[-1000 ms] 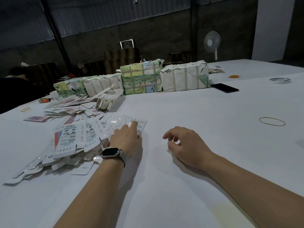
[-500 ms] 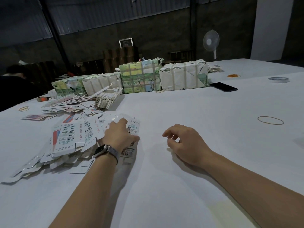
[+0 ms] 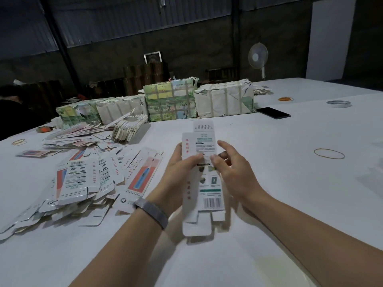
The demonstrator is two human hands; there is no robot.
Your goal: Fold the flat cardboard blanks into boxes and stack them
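A long white printed cardboard blank [image 3: 204,183] is held upright above the white table [image 3: 269,204], its barcode end toward me. My left hand [image 3: 178,175] grips its left edge, thumb across the front. My right hand [image 3: 232,170] pinches the right edge at mid-length. A loose heap of flat blanks [image 3: 83,179] lies on the table to the left of my left hand. Further back, a fanned bunch of blanks [image 3: 128,129] leans near the wrapped bundles.
Several paper-wrapped, strapped bundles [image 3: 172,102] line the far side of the table. A black phone [image 3: 273,112], a tape roll [image 3: 338,103] and a rubber band [image 3: 329,153] lie to the right. A fan [image 3: 258,56] stands behind. A person sits at far left [image 3: 10,108].
My left hand took one blank from the heap and lifted it to the middle. My right hand rose from the table and took hold of its right edge.
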